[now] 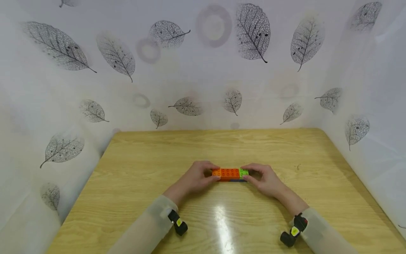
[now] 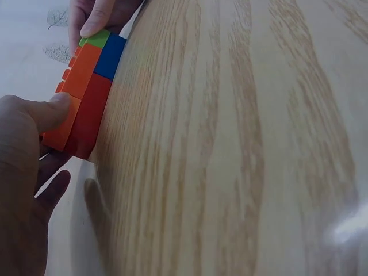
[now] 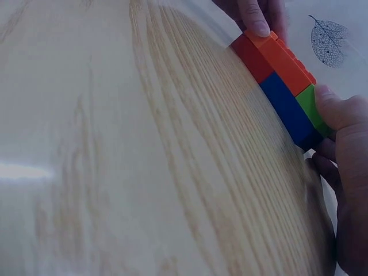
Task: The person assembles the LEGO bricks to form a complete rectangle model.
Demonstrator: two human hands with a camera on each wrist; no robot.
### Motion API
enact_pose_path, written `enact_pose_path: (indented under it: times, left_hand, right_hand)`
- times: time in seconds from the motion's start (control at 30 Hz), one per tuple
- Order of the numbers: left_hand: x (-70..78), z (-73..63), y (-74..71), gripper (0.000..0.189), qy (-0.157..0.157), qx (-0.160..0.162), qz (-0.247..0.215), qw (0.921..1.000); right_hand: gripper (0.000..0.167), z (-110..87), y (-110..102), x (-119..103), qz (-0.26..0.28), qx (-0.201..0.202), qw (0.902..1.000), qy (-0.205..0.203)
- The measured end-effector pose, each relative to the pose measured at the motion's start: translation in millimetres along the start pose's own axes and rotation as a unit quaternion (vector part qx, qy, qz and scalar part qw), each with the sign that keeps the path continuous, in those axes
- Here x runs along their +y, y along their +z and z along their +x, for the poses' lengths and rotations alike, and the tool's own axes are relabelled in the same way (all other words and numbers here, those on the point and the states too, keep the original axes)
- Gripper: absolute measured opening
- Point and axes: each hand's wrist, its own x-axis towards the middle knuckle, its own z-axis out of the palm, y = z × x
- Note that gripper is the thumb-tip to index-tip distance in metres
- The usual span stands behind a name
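A two-layer bar of toy building bricks lies crosswise between the hands. Its top row has an orange brick point(image 1: 216, 172) at the left, a longer red-orange brick point(image 1: 229, 173) in the middle and a green brick point(image 1: 243, 172) at the right, studs up. Beneath them sit a red brick point(image 2: 92, 115) on the left and a blue brick point(image 3: 290, 112) on the right. My left hand point(image 1: 197, 178) pinches the orange end between thumb and fingers. At the opposite end, my right hand point(image 1: 267, 180) grips the green brick, thumb on its near side.
The bar is at the middle of a wood-grain table point(image 1: 152, 155). A white cloth with leaf prints point(image 1: 203, 77) rises behind the table and along both sides. Each forearm wears a small black camera, one on the left wrist point(image 1: 178, 223) and one on the right point(image 1: 293, 231).
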Motion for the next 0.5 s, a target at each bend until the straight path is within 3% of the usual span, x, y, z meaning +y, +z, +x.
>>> enact_pose_path:
  times: [0.23,0.5]
  left_hand:
    - [-5.4,2.2,2.3,0.032,-0.01,0.021,-0.017,0.9996]
    - [-1.4,2.3,1.6,0.031,-0.066,0.006,-0.047,0.9967]
  right_hand:
    - [0.031,2.2,-1.7,3.3,-0.007,-0.004,1.0,0.001]
    - [0.029,0.6,-0.7,3.3,-0.003,-0.007,1.0,-0.004]
